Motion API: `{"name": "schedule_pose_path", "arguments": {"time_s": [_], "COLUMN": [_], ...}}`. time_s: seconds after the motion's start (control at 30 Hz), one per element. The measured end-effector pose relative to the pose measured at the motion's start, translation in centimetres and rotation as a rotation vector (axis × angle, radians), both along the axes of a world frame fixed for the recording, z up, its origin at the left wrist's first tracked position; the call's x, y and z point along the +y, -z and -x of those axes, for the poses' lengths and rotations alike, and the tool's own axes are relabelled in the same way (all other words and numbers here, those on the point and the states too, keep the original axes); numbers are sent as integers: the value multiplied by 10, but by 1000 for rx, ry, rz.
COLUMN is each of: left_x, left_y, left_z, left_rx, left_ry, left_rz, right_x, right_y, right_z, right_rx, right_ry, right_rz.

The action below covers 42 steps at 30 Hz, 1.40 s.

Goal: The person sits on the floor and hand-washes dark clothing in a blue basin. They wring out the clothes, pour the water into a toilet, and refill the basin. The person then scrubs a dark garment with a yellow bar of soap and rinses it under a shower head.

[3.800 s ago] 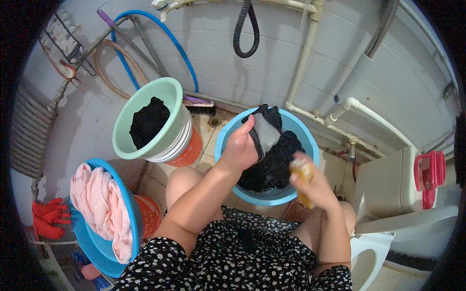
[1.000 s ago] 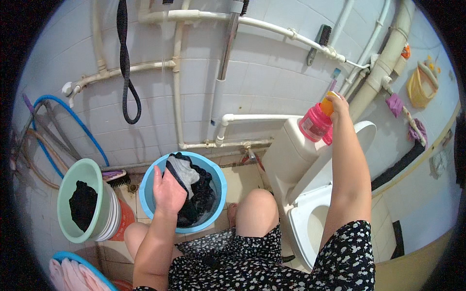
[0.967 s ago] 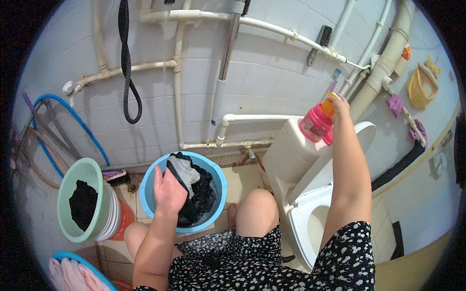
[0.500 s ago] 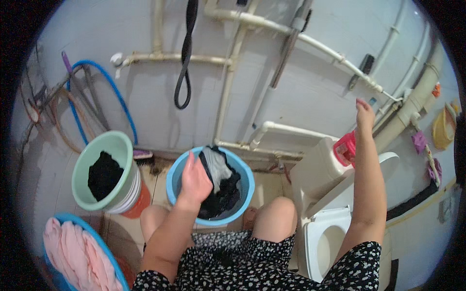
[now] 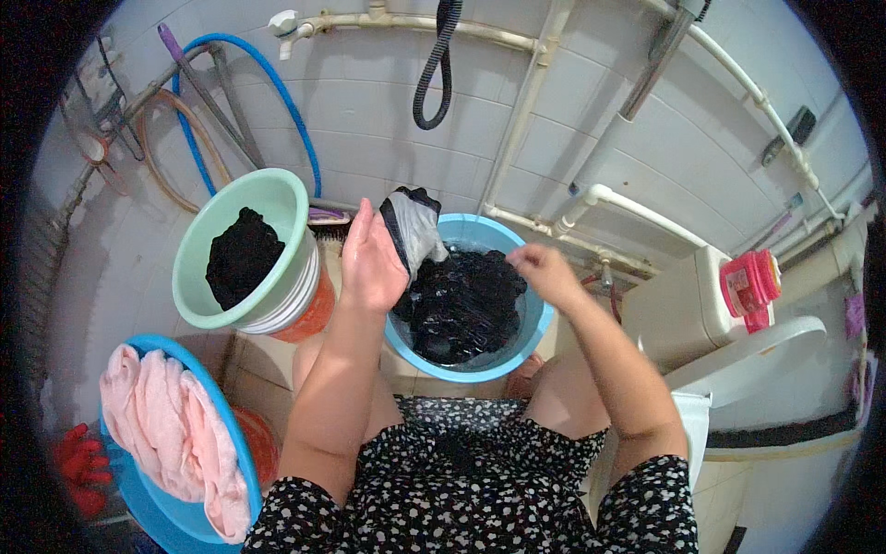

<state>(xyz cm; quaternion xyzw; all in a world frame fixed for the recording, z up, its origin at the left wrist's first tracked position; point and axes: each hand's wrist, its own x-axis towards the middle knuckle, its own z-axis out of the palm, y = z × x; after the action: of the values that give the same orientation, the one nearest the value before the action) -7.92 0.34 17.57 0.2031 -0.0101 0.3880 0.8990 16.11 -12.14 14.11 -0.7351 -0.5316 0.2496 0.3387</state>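
Observation:
My left hand (image 5: 374, 263) is raised over the left rim of a light-blue basin (image 5: 468, 372), thumb up and palm in view. A wet black garment with a grey-white panel (image 5: 420, 231) hangs from this hand, whose fingers are mostly hidden behind the cloth. Dark wet cloth (image 5: 461, 309) lies in water in the basin below. Over the basin's right rim is my right hand (image 5: 546, 274), its fingers curled together and pointing at the cloth; whether anything small is between them cannot be made out.
Left of the basin, a mint-green basin (image 5: 189, 300) with black cloth (image 5: 242, 258) sits on a bucket (image 5: 314, 309). Nearer, a blue tub (image 5: 242, 462) holds pink towelling (image 5: 171, 425). At right are a toilet (image 5: 669, 305) and a pink-red container (image 5: 749, 282).
My right hand has come down from high beside the wall pipes to the basin's right rim. The view has shifted. My left hand now holds the grey-panelled garment higher, above the basin's rim.

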Motion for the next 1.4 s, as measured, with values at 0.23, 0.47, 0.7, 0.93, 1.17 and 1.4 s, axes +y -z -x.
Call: {"name": "schedule_pose_path", "arguments": {"time_s": [0.23,0.47,0.7,0.93,1.17,1.4], "left_x": [-1,-18,-23,-19,-3,4], "left_y": [-4,-4,6,1,0,7], "left_z": [-11,-32,-38,-34,-29,-26], "left_rx": [34,42,-9,-31,-52,-18], "left_ry": [4,75,144,116,28,-2], "left_rz": [27,16,-5,8,11,29], "right_x": [2,20,47,63,68,78], "right_y": [65,-38,-250,-387,-446,-442], "right_z": [7,-3,14,10,33,26], "right_rx": [257,142,-381,-954,-1037,-1052], "right_ry": [-18,20,4,283,563,631], "right_rz": [46,-111,-523,-707,-543,-476]}}
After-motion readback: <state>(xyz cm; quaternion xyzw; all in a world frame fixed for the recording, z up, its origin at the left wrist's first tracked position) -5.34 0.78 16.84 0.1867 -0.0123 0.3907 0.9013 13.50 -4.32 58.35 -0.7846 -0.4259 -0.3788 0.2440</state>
